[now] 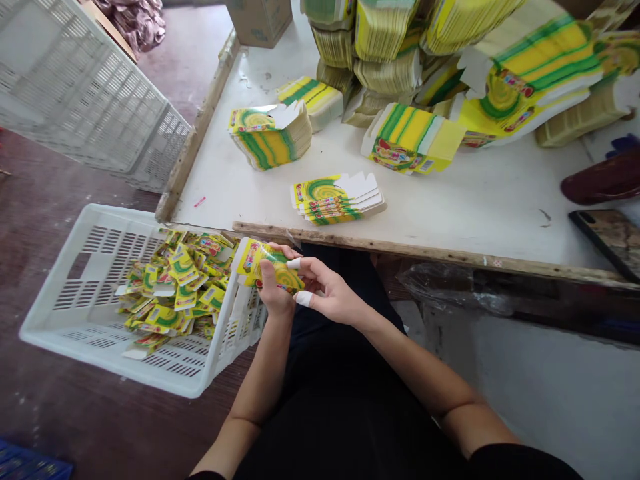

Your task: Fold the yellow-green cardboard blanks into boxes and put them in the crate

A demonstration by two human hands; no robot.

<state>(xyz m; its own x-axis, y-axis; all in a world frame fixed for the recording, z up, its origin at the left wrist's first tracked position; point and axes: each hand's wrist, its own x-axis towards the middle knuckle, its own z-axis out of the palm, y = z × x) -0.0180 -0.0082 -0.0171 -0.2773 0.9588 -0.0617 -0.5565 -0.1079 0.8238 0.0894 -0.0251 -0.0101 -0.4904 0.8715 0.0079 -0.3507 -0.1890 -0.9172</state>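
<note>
A small yellow and green printed carton [255, 257] is between my two hands, over the near edge of the table. My left hand [275, 290] grips it from below, its thumb lying across the printed face. My right hand [325, 290] has its thumb and index finger, both with white tape on the tips, closed at the carton's right end. Whether the carton is one piece or several layers I cannot tell. Just beyond my hands, a small fanned stack of flat cartons [327, 200] lies on the table.
A white plastic basket [200, 363] at the left holds many folded cartons [183, 270]. On the white table [260, 200] stand bundles of cartons [273, 140], with taller piles [385, 40] behind. A phone [607, 237] lies at the right edge. Stacked crates [100, 93] stand at upper left.
</note>
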